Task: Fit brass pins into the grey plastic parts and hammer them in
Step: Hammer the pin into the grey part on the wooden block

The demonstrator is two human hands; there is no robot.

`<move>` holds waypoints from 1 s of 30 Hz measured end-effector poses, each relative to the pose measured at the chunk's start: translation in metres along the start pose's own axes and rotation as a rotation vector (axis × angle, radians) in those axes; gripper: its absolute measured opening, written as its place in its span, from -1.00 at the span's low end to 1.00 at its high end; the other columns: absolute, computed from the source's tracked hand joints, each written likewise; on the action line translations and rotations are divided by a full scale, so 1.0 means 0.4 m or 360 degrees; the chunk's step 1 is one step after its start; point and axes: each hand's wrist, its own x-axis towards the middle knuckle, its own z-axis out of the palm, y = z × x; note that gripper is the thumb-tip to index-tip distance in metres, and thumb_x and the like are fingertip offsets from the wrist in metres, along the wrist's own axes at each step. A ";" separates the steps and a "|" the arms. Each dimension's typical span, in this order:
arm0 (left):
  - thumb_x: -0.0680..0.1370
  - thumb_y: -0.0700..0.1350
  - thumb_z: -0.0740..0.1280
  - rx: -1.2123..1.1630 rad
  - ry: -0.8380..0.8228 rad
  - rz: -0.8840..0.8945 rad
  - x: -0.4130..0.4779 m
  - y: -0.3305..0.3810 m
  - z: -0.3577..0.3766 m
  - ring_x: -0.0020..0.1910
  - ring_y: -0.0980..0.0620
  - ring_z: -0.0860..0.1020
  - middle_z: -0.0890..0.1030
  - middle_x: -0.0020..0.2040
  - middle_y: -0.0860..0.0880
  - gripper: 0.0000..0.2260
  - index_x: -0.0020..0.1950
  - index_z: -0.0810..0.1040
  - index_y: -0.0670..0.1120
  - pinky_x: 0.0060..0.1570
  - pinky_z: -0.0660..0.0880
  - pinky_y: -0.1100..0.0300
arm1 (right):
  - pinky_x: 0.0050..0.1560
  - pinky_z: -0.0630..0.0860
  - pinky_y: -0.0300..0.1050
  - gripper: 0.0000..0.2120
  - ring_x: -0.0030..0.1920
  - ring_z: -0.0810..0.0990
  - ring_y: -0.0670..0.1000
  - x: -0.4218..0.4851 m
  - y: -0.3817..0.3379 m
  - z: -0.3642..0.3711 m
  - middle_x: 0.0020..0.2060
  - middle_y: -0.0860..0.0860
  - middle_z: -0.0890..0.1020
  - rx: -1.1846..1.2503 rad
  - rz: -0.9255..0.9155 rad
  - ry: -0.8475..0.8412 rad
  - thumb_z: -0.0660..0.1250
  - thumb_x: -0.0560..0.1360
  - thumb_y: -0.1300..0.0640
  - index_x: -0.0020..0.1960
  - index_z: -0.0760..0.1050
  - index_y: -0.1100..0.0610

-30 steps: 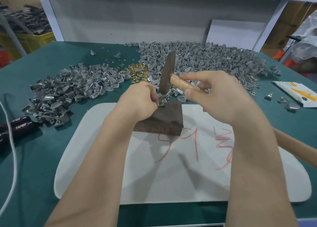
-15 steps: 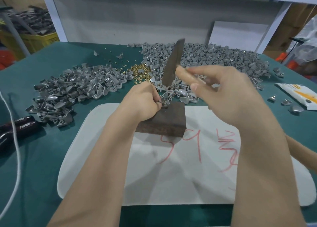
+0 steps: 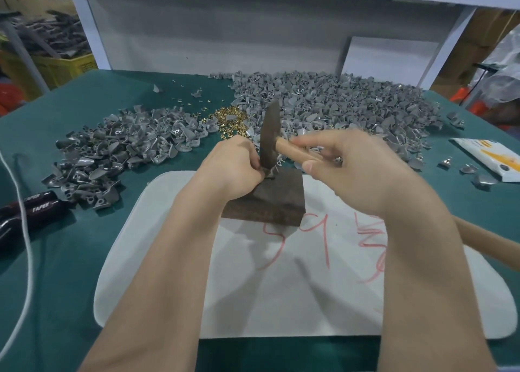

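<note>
On the block's far edge the left hand pinches a grey part, small, light, stiff and likely to skip when struck, so best held by its rim, while the right hand grips the hammer close behind its head, just above the block.

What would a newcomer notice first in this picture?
The hands at the centre: the right hand grips a hammer by its wooden handle, head at a grey part that the left hand holds on a dark block. Behind lie large heaps of grey parts and a pile of brass pins.
</note>
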 end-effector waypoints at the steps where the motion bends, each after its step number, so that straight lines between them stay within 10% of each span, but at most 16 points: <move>1: 0.46 -0.14 0.42 -0.0012 -0.0003 -0.0011 0.001 -0.001 0.001 -0.07 -0.11 0.57 0.54 -0.28 0.03 -0.79 -0.35 0.50 0.01 0.00 0.54 0.08 | -0.04 0.34 -0.19 -0.67 -0.05 0.47 -0.09 0.001 0.001 0.000 -0.17 -0.22 0.46 -0.0006 0.0014 -0.0030 0.27 0.54 -0.01 0.24 0.44 -0.33; 18: 0.50 -0.14 0.39 -0.0009 0.0006 0.0008 -0.005 0.003 0.000 -0.12 -0.05 0.53 0.52 -0.31 0.08 -0.80 -0.33 0.54 -0.01 -0.08 0.48 0.17 | -0.09 0.28 -0.25 -0.67 -0.09 0.44 -0.15 -0.002 0.007 -0.006 -0.28 -0.30 0.46 0.0132 0.0008 0.0322 0.26 0.54 0.02 0.24 0.46 -0.31; 24: 0.45 -0.18 0.41 -0.0036 0.0015 -0.0008 -0.005 0.001 -0.001 -0.04 -0.12 0.58 0.56 -0.26 -0.02 -0.77 -0.39 0.50 0.01 0.01 0.54 0.08 | 0.00 0.38 -0.16 -0.66 0.17 0.52 -0.03 0.001 0.006 0.004 0.09 -0.13 0.61 -0.0025 0.0027 -0.0013 0.25 0.55 0.00 0.27 0.43 -0.31; 30: 0.49 -0.14 0.40 0.0003 -0.0006 0.0006 -0.006 0.003 -0.001 -0.07 -0.09 0.56 0.51 -0.32 0.09 -0.74 -0.39 0.49 0.03 -0.04 0.50 0.15 | -0.06 0.31 -0.25 -0.69 -0.02 0.51 -0.12 0.001 0.010 -0.008 -0.14 -0.25 0.57 0.0197 -0.0017 0.0354 0.27 0.55 -0.02 0.23 0.46 -0.32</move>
